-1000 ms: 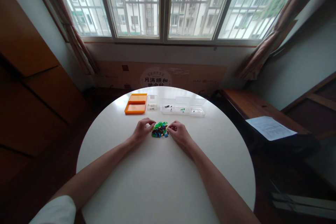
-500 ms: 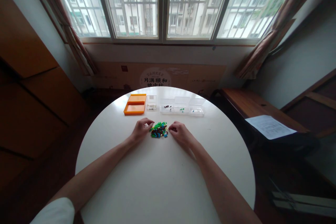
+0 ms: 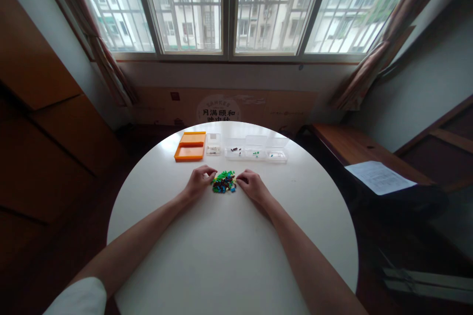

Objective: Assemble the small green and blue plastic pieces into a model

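Observation:
A small heap of toy building bricks (image 3: 223, 182), mostly green, blue and dark brown, lies on the white round table (image 3: 221, 256). At its left edge is my left hand (image 3: 200, 180), fingers curled and thumb near the fingertips. My right hand (image 3: 253, 185) is closed at the heap's right edge, its bent fingertips touching or almost touching the bricks. Whatever either hand may hold is too small or hidden to make out.
Behind the heap stand an open orange box (image 3: 189, 152), a small clear box (image 3: 213, 150) with pale pieces, and a row of clear lidded boxes (image 3: 254, 155) holding a few small pieces. Papers (image 3: 380, 177) lie on a wooden bench (image 3: 336, 140) at the right.
My right hand has moved slightly left, closer to the heap. My left hand stays nearly where it was.

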`<state>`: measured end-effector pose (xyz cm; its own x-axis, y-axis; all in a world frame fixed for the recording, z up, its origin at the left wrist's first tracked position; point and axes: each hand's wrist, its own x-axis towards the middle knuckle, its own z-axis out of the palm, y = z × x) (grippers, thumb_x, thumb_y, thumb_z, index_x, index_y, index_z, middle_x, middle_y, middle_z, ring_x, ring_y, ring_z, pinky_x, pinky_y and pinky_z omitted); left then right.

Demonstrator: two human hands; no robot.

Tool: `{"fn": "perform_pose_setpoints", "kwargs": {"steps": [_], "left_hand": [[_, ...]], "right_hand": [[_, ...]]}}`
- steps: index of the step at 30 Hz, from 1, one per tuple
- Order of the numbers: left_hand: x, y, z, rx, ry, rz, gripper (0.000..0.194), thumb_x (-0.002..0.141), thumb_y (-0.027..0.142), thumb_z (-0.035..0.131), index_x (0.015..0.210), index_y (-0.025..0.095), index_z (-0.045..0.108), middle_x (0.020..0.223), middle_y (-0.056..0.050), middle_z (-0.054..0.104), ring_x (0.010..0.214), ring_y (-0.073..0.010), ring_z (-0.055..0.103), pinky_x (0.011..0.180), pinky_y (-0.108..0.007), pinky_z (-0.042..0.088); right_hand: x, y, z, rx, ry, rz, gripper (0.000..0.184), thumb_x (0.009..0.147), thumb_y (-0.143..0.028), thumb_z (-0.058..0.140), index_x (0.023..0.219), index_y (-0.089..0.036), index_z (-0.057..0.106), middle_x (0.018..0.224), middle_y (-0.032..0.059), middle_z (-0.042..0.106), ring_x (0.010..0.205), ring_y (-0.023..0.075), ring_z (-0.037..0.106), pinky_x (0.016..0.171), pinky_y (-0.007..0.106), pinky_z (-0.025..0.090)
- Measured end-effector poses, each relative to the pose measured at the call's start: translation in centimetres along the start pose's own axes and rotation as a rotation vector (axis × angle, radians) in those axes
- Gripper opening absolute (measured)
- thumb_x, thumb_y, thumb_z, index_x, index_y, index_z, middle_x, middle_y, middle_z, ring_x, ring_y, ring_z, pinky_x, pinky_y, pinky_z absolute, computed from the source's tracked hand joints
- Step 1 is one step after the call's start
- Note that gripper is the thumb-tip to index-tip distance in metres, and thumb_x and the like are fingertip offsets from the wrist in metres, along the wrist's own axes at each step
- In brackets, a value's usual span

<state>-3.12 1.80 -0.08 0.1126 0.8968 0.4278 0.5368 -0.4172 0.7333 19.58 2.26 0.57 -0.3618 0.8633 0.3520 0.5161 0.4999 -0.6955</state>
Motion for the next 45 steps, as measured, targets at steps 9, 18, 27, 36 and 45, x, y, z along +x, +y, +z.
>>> {"fn": "perform_pose_setpoints", "kwargs": {"steps": [9, 18, 27, 36, 45], "left_hand": [[0.0, 0.1, 0.0, 0.008, 0.007, -0.001, 0.016, 0.078, 0.023, 0.055, 0.081, 0.017, 0.07, 0.076, -0.003, 0.065, 0.069, -0.0126, 0.059, 0.058, -0.021, 0.043], [-0.1, 0.2, -0.1, 0.006, -0.005, 0.009, 0.018, 0.079, 0.024, 0.054, 0.082, 0.016, 0.07, 0.077, -0.005, 0.065, 0.069, -0.0135, 0.059, 0.058, -0.022, 0.044], [0.0, 0.4, 0.0, 0.033, -0.004, 0.019, 0.017, 0.078, 0.023, 0.055, 0.08, 0.017, 0.07, 0.075, -0.004, 0.065, 0.069, -0.0131, 0.059, 0.057, -0.021, 0.044], [-0.1, 0.6, -0.1, 0.041, -0.022, 0.034, 0.017, 0.079, 0.024, 0.054, 0.081, 0.017, 0.07, 0.075, -0.003, 0.064, 0.069, -0.013, 0.058, 0.058, -0.022, 0.044], [-1.0, 3.6, 0.0, 0.23, -0.025, 0.202, 0.017, 0.081, 0.031, 0.057, 0.085, 0.019, 0.069, 0.077, -0.005, 0.064, 0.074, -0.0157, 0.058, 0.074, -0.029, 0.043]], "right_hand": [[0.0, 0.2, 0.1, -0.023, 0.007, -0.007, 0.014, 0.077, -0.014, 0.055, 0.078, -0.015, 0.069, 0.075, 0.004, 0.059, 0.067, 0.0121, 0.055, 0.066, 0.023, 0.042], [-0.1, 0.2, 0.2, -0.015, 0.017, -0.019, 0.008, 0.074, -0.018, 0.059, 0.073, -0.014, 0.067, 0.07, 0.0019, 0.055, 0.06, 0.01, 0.051, 0.059, 0.022, 0.04], [-0.1, 0.3, 0.3, -0.04, 0.012, -0.027, 0.008, 0.074, -0.017, 0.059, 0.073, -0.015, 0.067, 0.071, 0.0021, 0.055, 0.061, 0.0103, 0.051, 0.06, 0.022, 0.04], [-0.1, 0.1, 0.2, -0.032, 0.017, -0.015, 0.008, 0.074, -0.016, 0.058, 0.07, -0.014, 0.066, 0.071, 0.0024, 0.057, 0.062, 0.0104, 0.052, 0.061, 0.022, 0.04], [0.2, -0.4, 0.2, 0.149, 0.086, 0.016, 0.013, 0.075, -0.023, 0.058, 0.073, -0.015, 0.067, 0.07, 0.0024, 0.057, 0.06, 0.0101, 0.052, 0.059, 0.023, 0.041]]}}
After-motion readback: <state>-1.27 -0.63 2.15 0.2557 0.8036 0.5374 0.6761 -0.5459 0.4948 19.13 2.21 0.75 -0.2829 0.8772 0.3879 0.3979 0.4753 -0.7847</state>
